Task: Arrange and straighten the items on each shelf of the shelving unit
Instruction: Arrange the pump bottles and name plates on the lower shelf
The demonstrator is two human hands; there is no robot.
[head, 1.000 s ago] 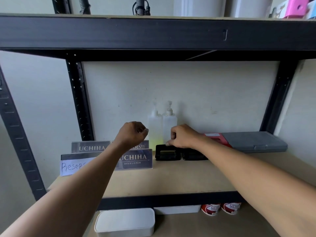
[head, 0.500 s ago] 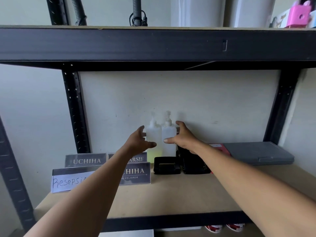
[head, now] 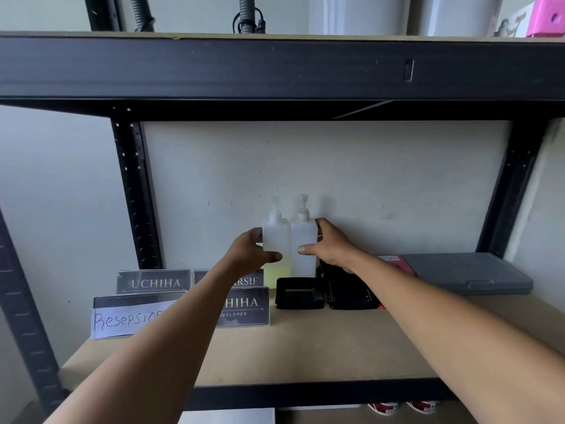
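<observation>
Left hand (head: 249,255): grips the left pump bottle (head: 275,240), thumb across its front face, fingers wrapped round its outer side.
Right hand (head: 330,246): grips the right pump bottle (head: 304,240), thumb on the front face, fingers curled behind its outer side.
Bottle location: both stand upright at the back of the middle shelf (head: 305,347), touching side by side, close to the wall (head: 367,179); whether they touch it cannot be told.
Contents: the left bottle shows a yellowish liquid low in its base; the right bottle's fill level cannot be told.
Handling estimate: translucent plastic, probably light and slightly yielding under squeeze; smooth walls may slip if gripped loosely; tall and narrow, so likely to tip if pushed near the top.
Recommended hold: mid-body on the flat sides, as now; avoid the pump heads, which would probably depress or turn.
Adjacent items: two black hole punches (head: 299,296) sit just in front of the bottles; name plates (head: 154,283) stand to the left, one covered by a handwritten paper; a grey case (head: 467,275) and a red item (head: 394,261) lie to the right.
Surface: bare tan board, flat and matt, likely to let bottle bases slide.
Frame: black metal posts and beams (head: 275,68); another loaded shelf above, another below.
Room: pale plain wall behind the unit.
</observation>
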